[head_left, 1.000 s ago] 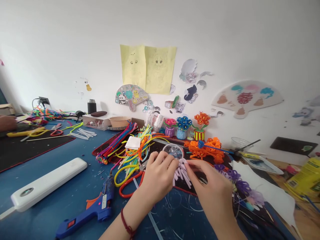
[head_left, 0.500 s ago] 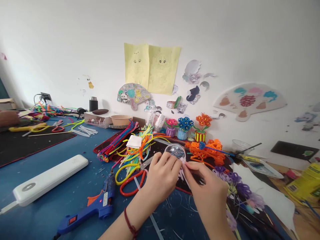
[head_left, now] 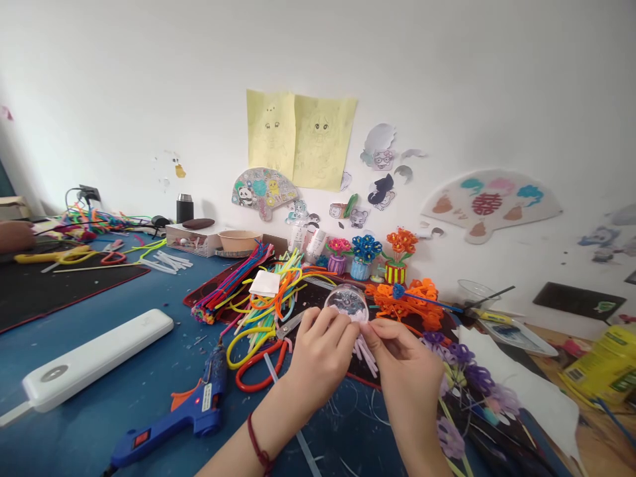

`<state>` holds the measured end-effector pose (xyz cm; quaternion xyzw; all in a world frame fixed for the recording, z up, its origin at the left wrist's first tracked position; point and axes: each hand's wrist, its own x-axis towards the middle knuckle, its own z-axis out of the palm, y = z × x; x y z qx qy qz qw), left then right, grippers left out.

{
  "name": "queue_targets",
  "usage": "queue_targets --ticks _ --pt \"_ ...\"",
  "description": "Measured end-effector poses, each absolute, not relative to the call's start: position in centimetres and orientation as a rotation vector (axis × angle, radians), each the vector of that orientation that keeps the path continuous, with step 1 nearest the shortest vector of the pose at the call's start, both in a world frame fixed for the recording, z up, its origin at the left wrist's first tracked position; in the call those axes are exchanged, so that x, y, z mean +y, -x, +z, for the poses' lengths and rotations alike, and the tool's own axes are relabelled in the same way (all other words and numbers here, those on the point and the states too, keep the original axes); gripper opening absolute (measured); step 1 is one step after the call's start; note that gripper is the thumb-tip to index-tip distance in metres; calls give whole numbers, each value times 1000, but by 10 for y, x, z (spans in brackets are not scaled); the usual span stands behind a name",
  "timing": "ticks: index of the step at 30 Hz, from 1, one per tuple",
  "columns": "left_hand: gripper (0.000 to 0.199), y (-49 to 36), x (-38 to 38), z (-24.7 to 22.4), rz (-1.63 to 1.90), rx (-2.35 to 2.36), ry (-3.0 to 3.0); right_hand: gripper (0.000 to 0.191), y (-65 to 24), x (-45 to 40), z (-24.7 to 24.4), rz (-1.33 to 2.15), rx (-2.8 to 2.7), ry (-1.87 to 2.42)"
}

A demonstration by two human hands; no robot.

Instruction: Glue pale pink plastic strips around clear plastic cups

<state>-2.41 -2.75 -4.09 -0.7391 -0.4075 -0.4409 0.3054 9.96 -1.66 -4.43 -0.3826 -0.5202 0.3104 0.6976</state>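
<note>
From the head view, I have the left hand [head_left: 322,351] and right hand [head_left: 410,371] pinching the lilac strips [head_left: 366,354] just beside the clear round piece [head_left: 346,301], the exact hold hidden by fingers. Three potted flowers [head_left: 361,266] look finished; the strips, ends hanging loose, seem only partly worked.

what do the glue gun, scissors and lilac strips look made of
Glue gun: probably hard plastic, judging by its smooth, moulded-looking blue body.

Scissors: likely metal blades, from their grey, smooth look; the glossy yellow and red handles seem plastic or plastic-coated.

Lilac strips: soft-looking and matte, perhaps fuzzy pipe cleaners, but too small here to be sure.
</note>
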Motion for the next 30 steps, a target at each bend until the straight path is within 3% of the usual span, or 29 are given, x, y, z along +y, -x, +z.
queue_targets --ticks 9,13,18,24,30 --pt "16 33 -28 -29 -1468 -1187 2135 33 -120 -9 -39 885 -1042 839" --pt "23 42 -27 -21 -1659 -1353 2363 34 -136 -6 -34 815 -993 947" --pt "35 45 -27 -19 -1816 -1424 2571 35 -131 -9 -28 995 -1248 959" --pt "37 41 -30 -15 -1896 -1446 2720 34 -126 -13 -32 1162 -1371 983" --pt "35 42 -29 -17 -1899 -1448 2762 28 -126 -22 -27 1110 -1496 920"
